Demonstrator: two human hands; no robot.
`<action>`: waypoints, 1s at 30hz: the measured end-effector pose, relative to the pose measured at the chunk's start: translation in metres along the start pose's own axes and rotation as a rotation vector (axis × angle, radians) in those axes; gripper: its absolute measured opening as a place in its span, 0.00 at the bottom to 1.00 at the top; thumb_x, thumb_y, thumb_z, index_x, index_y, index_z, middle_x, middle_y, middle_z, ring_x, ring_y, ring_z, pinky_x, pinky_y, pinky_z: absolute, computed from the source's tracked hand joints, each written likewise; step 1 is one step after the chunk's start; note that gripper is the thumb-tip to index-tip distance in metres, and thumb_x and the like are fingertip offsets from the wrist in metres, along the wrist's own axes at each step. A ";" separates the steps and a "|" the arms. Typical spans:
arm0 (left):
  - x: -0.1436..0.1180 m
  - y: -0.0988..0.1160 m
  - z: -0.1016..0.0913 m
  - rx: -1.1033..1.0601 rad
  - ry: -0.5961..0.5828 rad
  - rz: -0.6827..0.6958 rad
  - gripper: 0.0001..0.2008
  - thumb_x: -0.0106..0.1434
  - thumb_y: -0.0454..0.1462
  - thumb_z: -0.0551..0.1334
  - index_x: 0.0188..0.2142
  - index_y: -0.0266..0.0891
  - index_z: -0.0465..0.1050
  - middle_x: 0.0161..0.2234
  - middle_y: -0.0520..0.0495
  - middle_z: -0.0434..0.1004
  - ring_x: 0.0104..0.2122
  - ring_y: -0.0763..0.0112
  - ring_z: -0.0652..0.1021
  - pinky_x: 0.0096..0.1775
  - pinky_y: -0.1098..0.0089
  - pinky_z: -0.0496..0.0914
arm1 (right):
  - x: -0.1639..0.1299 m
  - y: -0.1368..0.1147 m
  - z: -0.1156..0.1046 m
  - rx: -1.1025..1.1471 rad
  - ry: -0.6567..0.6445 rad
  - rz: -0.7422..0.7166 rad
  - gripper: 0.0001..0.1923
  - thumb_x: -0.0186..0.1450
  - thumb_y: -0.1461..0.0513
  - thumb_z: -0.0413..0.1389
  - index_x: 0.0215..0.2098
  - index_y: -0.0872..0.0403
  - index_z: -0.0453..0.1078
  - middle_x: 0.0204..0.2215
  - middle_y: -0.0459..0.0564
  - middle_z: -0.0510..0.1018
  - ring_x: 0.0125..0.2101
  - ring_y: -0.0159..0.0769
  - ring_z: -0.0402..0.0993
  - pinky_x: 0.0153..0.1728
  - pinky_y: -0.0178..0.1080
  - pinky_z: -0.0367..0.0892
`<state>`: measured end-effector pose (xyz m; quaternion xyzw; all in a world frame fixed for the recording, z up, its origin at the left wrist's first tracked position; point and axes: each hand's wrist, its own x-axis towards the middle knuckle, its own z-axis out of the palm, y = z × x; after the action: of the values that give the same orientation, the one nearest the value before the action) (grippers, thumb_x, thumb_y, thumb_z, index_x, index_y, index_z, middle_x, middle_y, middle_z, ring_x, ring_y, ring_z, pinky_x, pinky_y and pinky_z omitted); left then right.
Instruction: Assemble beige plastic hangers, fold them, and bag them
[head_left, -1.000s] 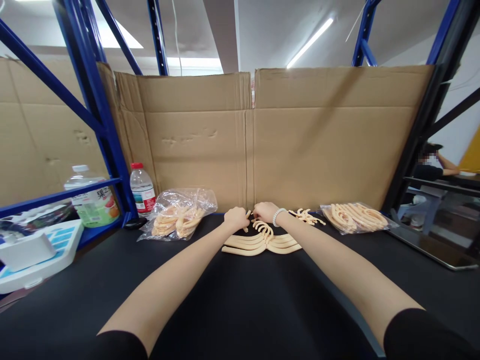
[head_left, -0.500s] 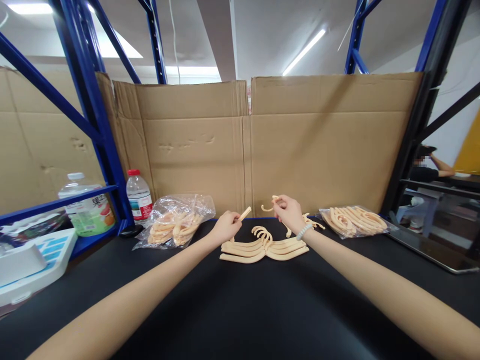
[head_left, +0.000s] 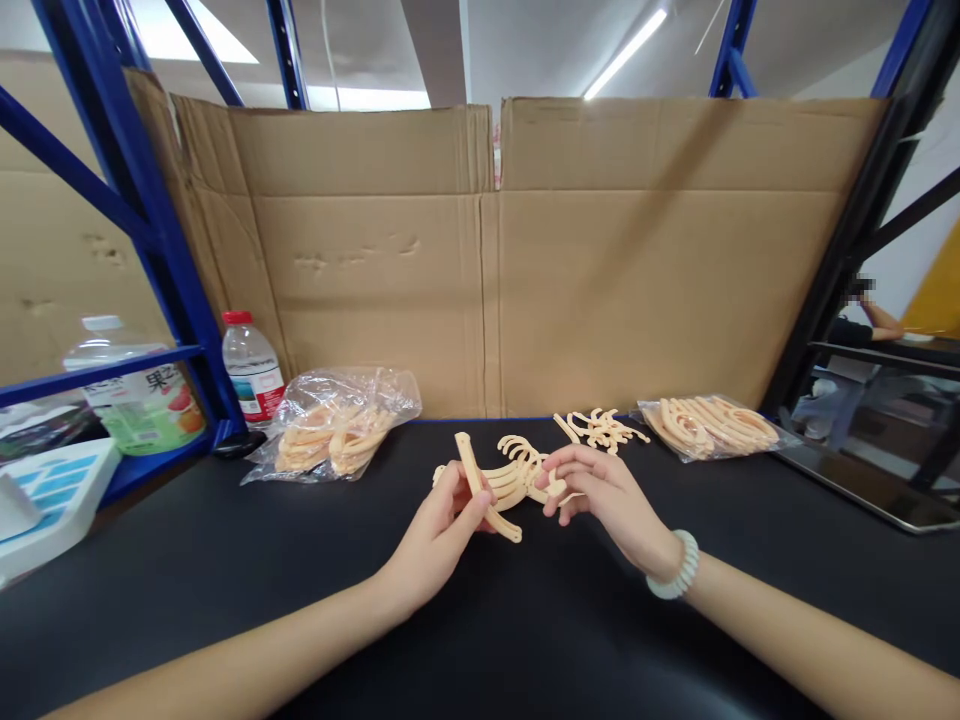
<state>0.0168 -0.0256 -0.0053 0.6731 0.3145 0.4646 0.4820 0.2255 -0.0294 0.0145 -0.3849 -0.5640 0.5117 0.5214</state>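
My left hand [head_left: 442, 535] is closed around a curved beige hanger arm [head_left: 471, 462], which slants from upper left to lower right. My right hand [head_left: 611, 495] is a short way to its right, fingers bent, with a small beige hanger hook [head_left: 556, 484] at the fingertips, partly hidden by them. Behind both hands lies a row of beige hangers [head_left: 511, 482] with their hooks pointing up and away; the hands cover parts of it. Farther back on the right is a loose pile of beige hooks [head_left: 604, 430].
Clear bags of beige hanger parts lie at left [head_left: 337, 435] and right [head_left: 709, 427] on the black table [head_left: 480, 640]. A red-capped bottle [head_left: 253, 370] stands at the left by the blue rack post [head_left: 161, 260]. Cardboard [head_left: 637, 280] walls the back. A person [head_left: 870, 315] sits far right.
Both hands have come nearer to me. The hanger arm in my left hand has turned to slant down rightward, and my right hand has brought the hook away from the loose pile.
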 end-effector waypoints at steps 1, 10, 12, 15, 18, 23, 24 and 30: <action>0.000 0.000 0.000 -0.040 0.009 -0.022 0.15 0.63 0.48 0.60 0.38 0.40 0.63 0.36 0.50 0.69 0.38 0.67 0.75 0.41 0.62 0.73 | -0.002 0.000 0.001 0.007 -0.013 0.004 0.09 0.57 0.58 0.55 0.33 0.55 0.70 0.31 0.49 0.77 0.24 0.34 0.76 0.22 0.35 0.69; -0.002 0.004 0.003 -0.145 0.119 -0.099 0.17 0.56 0.48 0.67 0.36 0.40 0.65 0.38 0.48 0.73 0.42 0.62 0.77 0.42 0.62 0.75 | -0.004 0.014 0.005 -0.065 -0.040 -0.001 0.16 0.54 0.57 0.64 0.38 0.54 0.71 0.29 0.48 0.76 0.25 0.32 0.74 0.20 0.33 0.69; -0.003 0.005 0.005 -0.142 0.142 -0.102 0.17 0.55 0.47 0.68 0.35 0.40 0.66 0.38 0.48 0.73 0.42 0.62 0.77 0.41 0.62 0.75 | -0.004 0.018 0.005 -0.042 -0.064 -0.011 0.16 0.53 0.58 0.64 0.39 0.54 0.71 0.31 0.47 0.75 0.26 0.31 0.73 0.23 0.34 0.71; -0.004 0.003 0.007 -0.143 0.172 -0.097 0.17 0.53 0.45 0.69 0.35 0.40 0.67 0.36 0.48 0.73 0.40 0.64 0.76 0.40 0.64 0.75 | -0.003 0.019 0.004 -0.007 -0.095 -0.029 0.15 0.55 0.60 0.63 0.40 0.53 0.69 0.31 0.45 0.73 0.28 0.30 0.72 0.29 0.37 0.74; -0.004 0.001 0.008 -0.153 0.186 -0.086 0.16 0.53 0.43 0.70 0.35 0.39 0.66 0.35 0.49 0.73 0.37 0.67 0.76 0.39 0.66 0.75 | -0.004 0.019 0.004 0.020 -0.097 -0.040 0.14 0.55 0.61 0.62 0.37 0.51 0.65 0.30 0.43 0.72 0.29 0.31 0.72 0.32 0.39 0.75; -0.003 0.002 0.008 -0.131 0.210 -0.059 0.15 0.51 0.40 0.71 0.32 0.39 0.66 0.34 0.50 0.72 0.35 0.69 0.75 0.37 0.67 0.74 | -0.006 0.018 0.005 0.062 -0.072 -0.034 0.19 0.53 0.62 0.65 0.34 0.50 0.58 0.26 0.40 0.73 0.28 0.31 0.73 0.33 0.39 0.73; -0.003 0.003 0.008 -0.124 0.209 -0.052 0.15 0.51 0.39 0.71 0.31 0.39 0.66 0.33 0.51 0.72 0.35 0.69 0.75 0.38 0.67 0.73 | -0.006 0.018 0.005 0.078 -0.068 -0.025 0.21 0.53 0.62 0.65 0.36 0.49 0.58 0.26 0.40 0.73 0.28 0.31 0.73 0.34 0.40 0.73; -0.002 0.001 0.007 -0.111 0.179 -0.015 0.14 0.53 0.38 0.70 0.29 0.40 0.63 0.32 0.52 0.71 0.34 0.71 0.74 0.37 0.69 0.71 | -0.004 0.018 0.004 0.118 -0.067 0.008 0.19 0.53 0.60 0.66 0.41 0.52 0.69 0.29 0.43 0.74 0.30 0.31 0.73 0.38 0.40 0.71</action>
<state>0.0227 -0.0306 -0.0055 0.5988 0.3350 0.5358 0.4921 0.2202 -0.0309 -0.0040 -0.3383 -0.5484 0.5588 0.5220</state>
